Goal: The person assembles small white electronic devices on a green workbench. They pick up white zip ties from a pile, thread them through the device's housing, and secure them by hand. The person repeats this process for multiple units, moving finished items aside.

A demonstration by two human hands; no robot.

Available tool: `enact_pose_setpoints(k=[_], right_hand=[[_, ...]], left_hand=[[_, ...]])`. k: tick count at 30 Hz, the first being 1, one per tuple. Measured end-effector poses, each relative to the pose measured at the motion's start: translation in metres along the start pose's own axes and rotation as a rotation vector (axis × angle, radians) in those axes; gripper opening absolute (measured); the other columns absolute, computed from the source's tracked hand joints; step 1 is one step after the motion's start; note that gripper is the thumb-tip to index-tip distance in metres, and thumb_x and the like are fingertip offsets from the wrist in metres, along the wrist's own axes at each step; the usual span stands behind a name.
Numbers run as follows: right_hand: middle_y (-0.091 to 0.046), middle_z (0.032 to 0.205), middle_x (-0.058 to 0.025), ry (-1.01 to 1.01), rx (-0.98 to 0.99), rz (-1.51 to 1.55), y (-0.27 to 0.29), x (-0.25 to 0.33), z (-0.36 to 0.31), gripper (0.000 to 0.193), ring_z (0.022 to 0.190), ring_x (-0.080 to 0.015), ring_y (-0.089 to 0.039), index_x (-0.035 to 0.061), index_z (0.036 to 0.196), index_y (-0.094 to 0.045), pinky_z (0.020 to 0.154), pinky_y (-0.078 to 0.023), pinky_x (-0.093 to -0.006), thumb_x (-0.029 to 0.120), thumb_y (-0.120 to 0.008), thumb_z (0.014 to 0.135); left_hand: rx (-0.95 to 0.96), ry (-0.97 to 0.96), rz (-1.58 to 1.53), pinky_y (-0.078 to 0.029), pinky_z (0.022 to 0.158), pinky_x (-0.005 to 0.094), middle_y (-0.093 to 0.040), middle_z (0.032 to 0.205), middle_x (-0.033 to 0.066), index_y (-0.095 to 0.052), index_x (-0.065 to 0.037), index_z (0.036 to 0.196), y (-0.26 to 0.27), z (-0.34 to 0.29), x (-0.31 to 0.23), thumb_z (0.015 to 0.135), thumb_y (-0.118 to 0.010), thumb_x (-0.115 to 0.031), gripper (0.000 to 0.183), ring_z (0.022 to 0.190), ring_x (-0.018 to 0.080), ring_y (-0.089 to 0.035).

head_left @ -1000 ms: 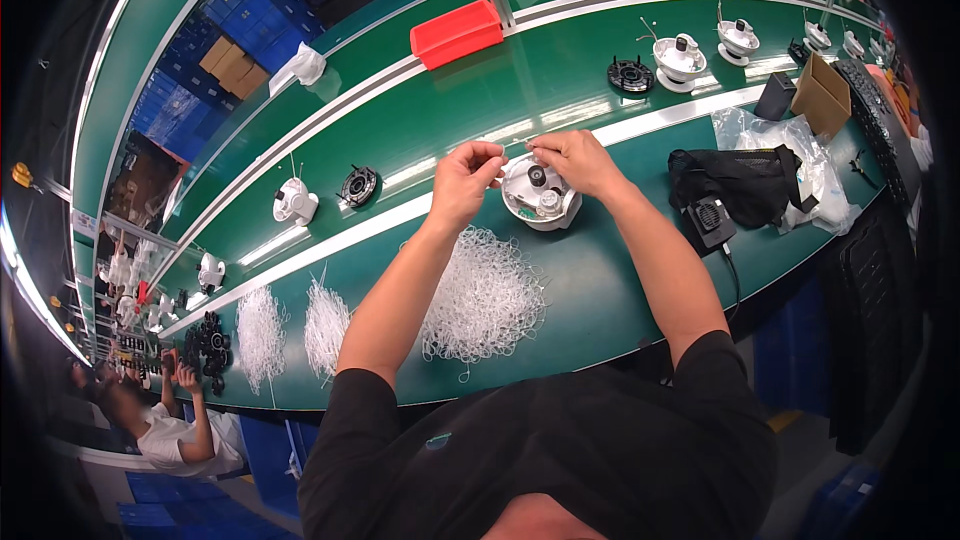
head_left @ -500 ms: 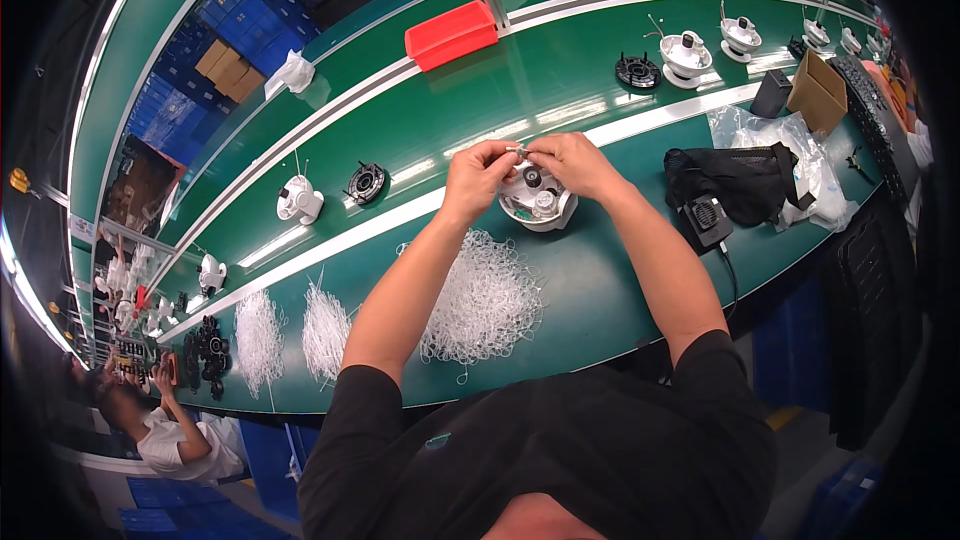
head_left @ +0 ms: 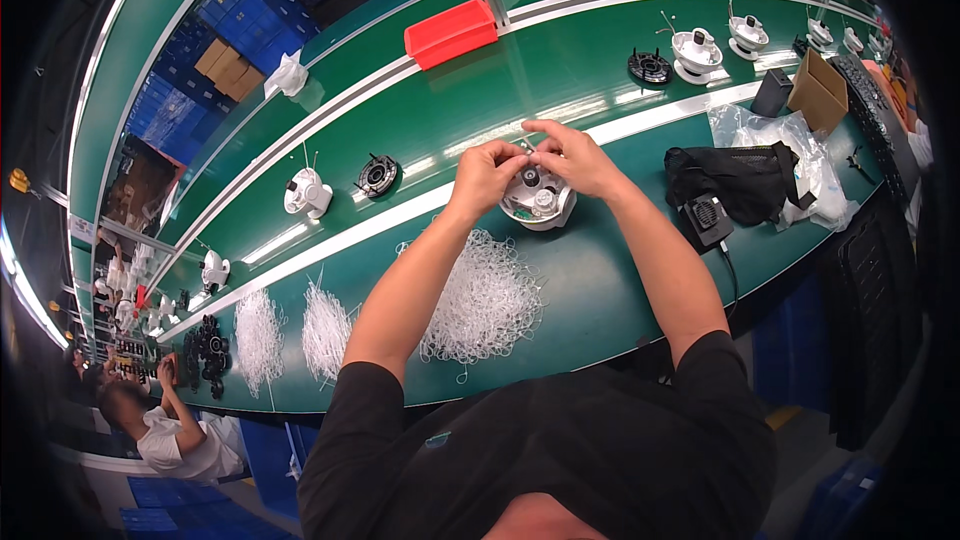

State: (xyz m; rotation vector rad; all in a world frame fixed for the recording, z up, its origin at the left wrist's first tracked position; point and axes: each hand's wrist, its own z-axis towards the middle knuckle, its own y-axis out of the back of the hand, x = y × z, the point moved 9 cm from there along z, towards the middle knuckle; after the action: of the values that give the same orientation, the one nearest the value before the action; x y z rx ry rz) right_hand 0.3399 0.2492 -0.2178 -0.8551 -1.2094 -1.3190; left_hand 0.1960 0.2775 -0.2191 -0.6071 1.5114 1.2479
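Above the white housing (head_left: 538,202), left hand (head_left: 484,176) and right hand (head_left: 572,155) pinching something unclear.

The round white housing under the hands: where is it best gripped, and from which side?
Probably by its curved outer rim, from the near side. The round white housing sits open side up on the green belt, and both the left hand and right hand crowd its top, working over the inner parts.

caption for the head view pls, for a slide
Both hands, left hand and right hand, meet over a white round housing on the green bench.
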Motion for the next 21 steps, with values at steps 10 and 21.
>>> enact_pose_setpoints(k=[10,21], right_hand=[[-0.067,0.081,-0.0024,-0.008,-0.21,0.056,0.012,-0.034,0.012,0.02,0.072,-0.0098,-0.057,0.0013,0.099,-0.069,0.066,-0.047,-0.0277,0.02,-0.064,0.094],[-0.063,0.078,-0.0063,-0.094,-0.105,-0.046,0.013,-0.043,0.006,0.018,0.073,-0.0156,-0.057,0.0043,0.09,-0.067,0.067,-0.045,-0.0324,0.022,-0.065,0.089]], left_hand=[[-0.018,-0.301,0.415,-0.051,0.067,0.0329,-0.069,0.085,0.0099,-0.07,-0.001,0.092,-0.007,0.002,-0.017,0.086,-0.068,-0.004,0.007,0.074,0.0201,-0.065],[-0.014,-0.359,0.648,-0.051,0.076,0.0432,-0.065,0.09,0.0145,-0.071,-0.003,0.091,-0.015,0.0,-0.02,0.077,-0.065,0.001,0.016,0.085,0.0355,-0.064]])
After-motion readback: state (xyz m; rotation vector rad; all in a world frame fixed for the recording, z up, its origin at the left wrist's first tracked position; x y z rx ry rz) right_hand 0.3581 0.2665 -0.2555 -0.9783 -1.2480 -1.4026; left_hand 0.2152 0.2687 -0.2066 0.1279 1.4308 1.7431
